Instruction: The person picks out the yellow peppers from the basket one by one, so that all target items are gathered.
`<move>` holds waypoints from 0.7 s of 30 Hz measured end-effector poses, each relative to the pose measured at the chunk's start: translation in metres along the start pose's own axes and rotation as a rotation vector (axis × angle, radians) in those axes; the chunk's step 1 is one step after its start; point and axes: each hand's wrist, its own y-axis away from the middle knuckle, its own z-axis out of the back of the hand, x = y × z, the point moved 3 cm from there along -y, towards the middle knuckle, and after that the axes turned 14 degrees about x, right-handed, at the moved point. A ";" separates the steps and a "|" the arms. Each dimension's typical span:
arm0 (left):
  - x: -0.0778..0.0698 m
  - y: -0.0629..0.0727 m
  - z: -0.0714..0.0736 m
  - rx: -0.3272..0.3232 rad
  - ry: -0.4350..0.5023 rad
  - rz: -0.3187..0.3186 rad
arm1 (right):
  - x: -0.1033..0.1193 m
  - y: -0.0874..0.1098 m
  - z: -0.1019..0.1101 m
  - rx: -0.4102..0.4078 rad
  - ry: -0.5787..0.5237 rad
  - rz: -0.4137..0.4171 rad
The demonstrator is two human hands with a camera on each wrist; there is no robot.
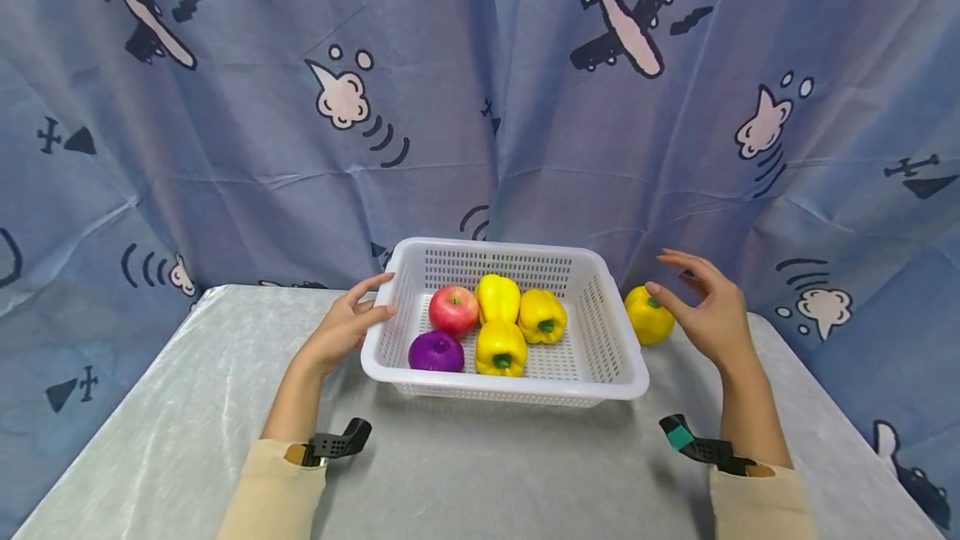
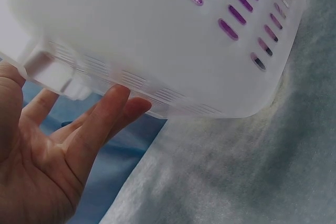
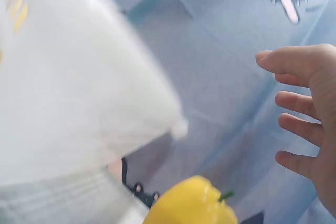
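Observation:
A white plastic basket (image 1: 504, 387) with slotted walls stands in the middle of the table. Inside are a red apple (image 1: 453, 311), a round purple onion-like vegetable (image 1: 437, 352) and several yellow bell peppers (image 1: 502, 348). My left hand (image 1: 341, 332) holds the basket's left rim, thumb at the top edge and fingers along the outer wall, as the left wrist view also shows. Another yellow bell pepper (image 1: 648, 317) sits just outside the basket's right end. Beside it my right hand (image 1: 711, 315) is held with its fingers spread and nothing in them, thumb tip overlapping the pepper in the head view.
A pale grey cloth covers the table (image 1: 480, 473). Behind its far edge hangs a blue curtain (image 1: 465, 107) printed with airplanes and clouds. Each wrist wears a black camera mount (image 1: 337, 442).

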 end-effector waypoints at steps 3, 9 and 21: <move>0.000 0.000 0.000 -0.001 -0.001 -0.002 | 0.014 0.001 0.002 0.010 0.003 0.034; -0.001 -0.003 0.000 0.003 -0.009 -0.016 | 0.042 0.005 -0.001 0.039 0.008 0.123; 0.000 0.000 -0.001 -0.002 0.000 -0.011 | 0.076 -0.003 -0.057 0.207 -0.020 0.284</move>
